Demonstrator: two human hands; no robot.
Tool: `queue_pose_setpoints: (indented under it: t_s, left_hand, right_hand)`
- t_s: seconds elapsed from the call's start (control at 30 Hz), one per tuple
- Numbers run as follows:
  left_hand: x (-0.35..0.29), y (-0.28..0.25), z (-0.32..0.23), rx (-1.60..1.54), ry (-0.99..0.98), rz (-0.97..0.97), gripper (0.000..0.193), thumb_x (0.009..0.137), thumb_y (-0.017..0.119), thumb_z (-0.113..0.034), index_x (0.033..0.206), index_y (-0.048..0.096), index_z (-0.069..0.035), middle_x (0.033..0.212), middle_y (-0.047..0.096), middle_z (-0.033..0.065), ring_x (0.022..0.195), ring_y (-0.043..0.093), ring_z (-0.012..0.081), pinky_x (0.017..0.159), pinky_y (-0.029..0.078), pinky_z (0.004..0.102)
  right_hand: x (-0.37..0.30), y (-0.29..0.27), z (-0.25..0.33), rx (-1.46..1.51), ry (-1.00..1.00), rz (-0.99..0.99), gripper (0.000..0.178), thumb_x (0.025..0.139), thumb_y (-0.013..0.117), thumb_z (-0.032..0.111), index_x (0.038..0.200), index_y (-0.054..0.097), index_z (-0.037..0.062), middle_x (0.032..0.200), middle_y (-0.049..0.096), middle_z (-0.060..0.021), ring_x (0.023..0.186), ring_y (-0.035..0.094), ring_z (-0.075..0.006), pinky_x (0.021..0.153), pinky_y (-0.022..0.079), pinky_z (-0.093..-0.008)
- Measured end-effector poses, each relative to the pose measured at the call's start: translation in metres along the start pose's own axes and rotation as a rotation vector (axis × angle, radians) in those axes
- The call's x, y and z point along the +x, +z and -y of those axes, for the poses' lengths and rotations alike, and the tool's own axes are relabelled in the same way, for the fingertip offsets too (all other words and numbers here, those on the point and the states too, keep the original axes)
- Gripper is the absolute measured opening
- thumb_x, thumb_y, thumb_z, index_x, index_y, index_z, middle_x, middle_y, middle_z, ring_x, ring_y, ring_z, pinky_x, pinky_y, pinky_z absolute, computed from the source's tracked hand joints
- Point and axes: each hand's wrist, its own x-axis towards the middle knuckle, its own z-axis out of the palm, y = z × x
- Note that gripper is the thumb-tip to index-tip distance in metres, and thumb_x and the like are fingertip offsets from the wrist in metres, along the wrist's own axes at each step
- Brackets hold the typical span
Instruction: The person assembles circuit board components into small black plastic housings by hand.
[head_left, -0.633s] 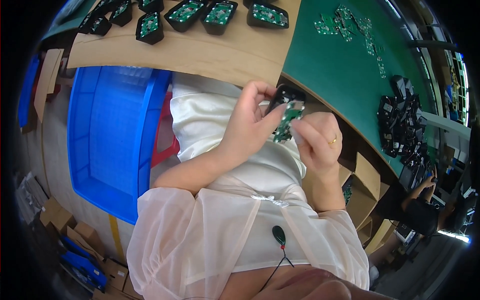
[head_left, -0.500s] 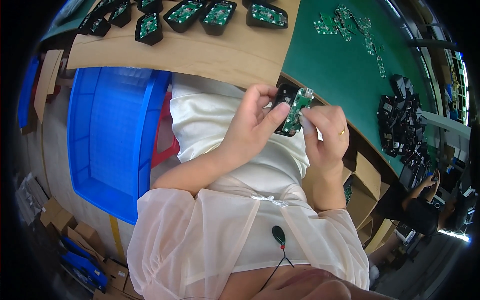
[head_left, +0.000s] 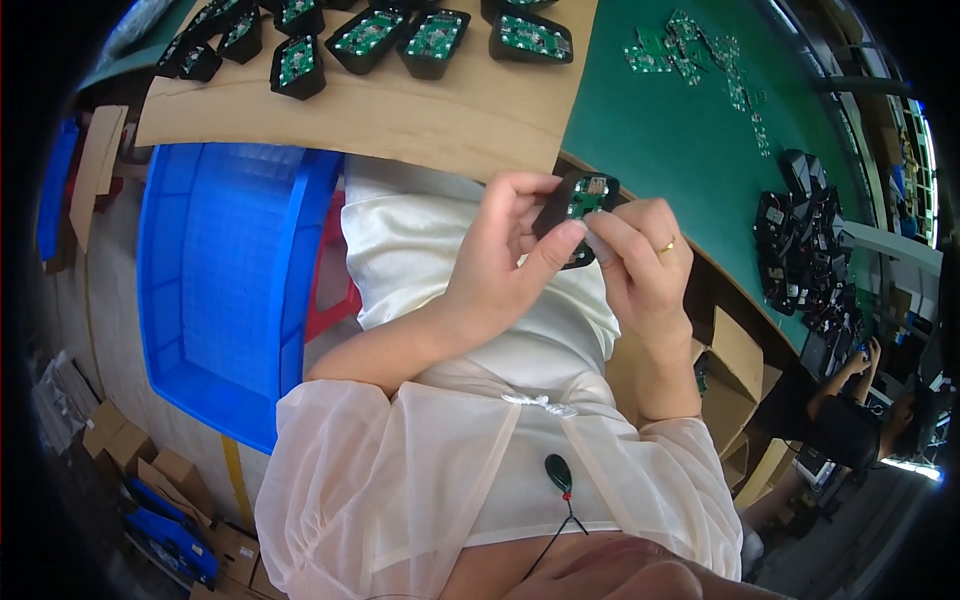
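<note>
Above my lap, my left hand [head_left: 515,235] grips a black plastic housing [head_left: 552,212] from its left side, thumb along the near part. A green circuit board [head_left: 588,196] sits inside the housing's open face, a metal connector at its far end. My right hand [head_left: 643,248] is closed at the board's right side, fingertips pressed together against it. What lies under those fingertips is hidden. Beyond, on a cardboard sheet [head_left: 400,120], stand several black housings [head_left: 436,42] fitted with green boards.
A green tabletop [head_left: 650,130] holds loose circuit boards [head_left: 690,50] and a pile of black housings [head_left: 800,240] at right. A blue plastic bin [head_left: 215,270] stands at left beside a red stool [head_left: 333,290]. Below the table edge is an open carton [head_left: 735,370]. Another person [head_left: 850,400] works at far right.
The circuit board has moved left from beside the housing into its open face. The housing has turned up, and my right hand has shifted slightly left with the board.
</note>
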Motion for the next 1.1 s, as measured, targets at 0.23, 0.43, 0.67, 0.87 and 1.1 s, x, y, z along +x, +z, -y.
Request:
queue_pose_setpoints:
  t_s: [0.23, 0.43, 0.67, 0.87, 1.1]
  left_hand:
    - [0.007, -0.001, -0.004, 0.098, 0.112, -0.056, 0.034, 0.083, 0.054, 0.000, 0.112, 0.037, 0.002, 0.104, 0.052, 0.0106, 0.094, 0.054, 0.0126, 0.077, 0.047, 0.0243]
    - [0.014, -0.004, -0.007, 0.177, 0.221, 0.020, 0.027, 0.085, 0.052, -0.002, 0.109, 0.041, 0.003, 0.104, 0.054, 0.0111, 0.091, 0.055, 0.0116, 0.075, 0.048, 0.0241]
    - [0.031, -0.016, -0.012, 0.844, 0.514, -0.120, 0.039, 0.078, 0.061, -0.005, 0.115, 0.050, 0.001, 0.107, 0.053, 0.0174, 0.102, 0.050, 0.0313, 0.085, 0.042, 0.0365]
    - [0.070, -0.055, -0.003, 1.139, 0.606, -0.321, 0.021, 0.082, 0.058, -0.004, 0.103, 0.058, 0.000, 0.100, 0.056, 0.0146, 0.087, 0.055, 0.0289, 0.076, 0.045, 0.0357]
    - [0.079, -0.052, -0.007, 1.332, 0.757, -0.445, 0.024, 0.086, 0.057, -0.010, 0.108, 0.056, -0.001, 0.106, 0.052, 0.0111, 0.082, 0.050, 0.0181, 0.062, 0.042, 0.0271]
  right_hand:
    - [-0.012, 0.014, 0.018, 0.939, 0.724, -0.035, 0.043, 0.083, 0.058, 0.001, 0.121, 0.038, -0.0031, 0.108, 0.051, -0.0082, 0.089, 0.050, -0.0102, 0.073, 0.042, -0.0222]
    - [-0.006, 0.023, 0.013, 0.850, 0.565, -0.141, 0.042, 0.082, 0.058, 0.001, 0.119, 0.038, -0.0008, 0.107, 0.051, -0.0087, 0.086, 0.051, -0.0095, 0.068, 0.043, -0.0201]
    - [0.013, 0.033, 0.003, 1.368, 0.969, -0.165, 0.042, 0.086, 0.055, 0.007, 0.121, 0.032, 0.0029, 0.084, 0.053, -0.0081, 0.061, 0.054, -0.0100, 0.046, 0.042, -0.0206]
    - [0.033, 0.044, -0.013, 1.496, 0.990, -0.087, 0.054, 0.089, 0.051, 0.008, 0.132, 0.021, 0.0001, 0.090, 0.056, -0.0128, 0.074, 0.061, -0.0214, 0.059, 0.052, -0.0289]
    - [0.000, -0.041, -0.092, 0.060, 0.604, -0.471, 0.013, 0.081, 0.058, 0.009, 0.093, 0.063, 0.0073, 0.090, 0.058, -0.0075, 0.076, 0.060, -0.0188, 0.065, 0.048, -0.0286]
